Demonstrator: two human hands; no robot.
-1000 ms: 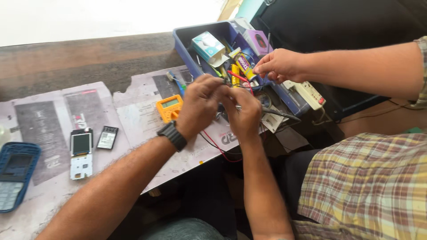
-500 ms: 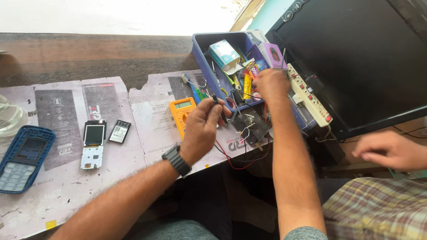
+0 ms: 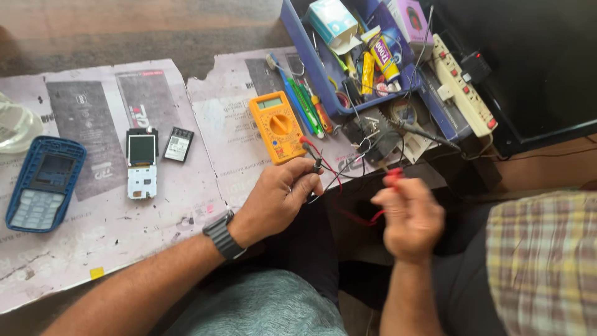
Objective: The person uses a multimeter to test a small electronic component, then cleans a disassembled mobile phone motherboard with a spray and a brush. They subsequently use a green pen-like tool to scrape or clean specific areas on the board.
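Red probe [image 3: 393,178] blurred in right hand [image 3: 407,218]; black probe [image 3: 316,165] half-hidden by left hand [image 3: 280,196].

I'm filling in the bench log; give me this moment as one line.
left hand: grips black probe | right hand: grips red probe | orange multimeter: flat on paper | leads: plugged in

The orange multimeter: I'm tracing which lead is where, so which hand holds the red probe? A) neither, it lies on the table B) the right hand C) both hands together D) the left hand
B: the right hand pinches the red probe at its fingertips, though blurred, while the left hand holds the black probe just below the orange multimeter.
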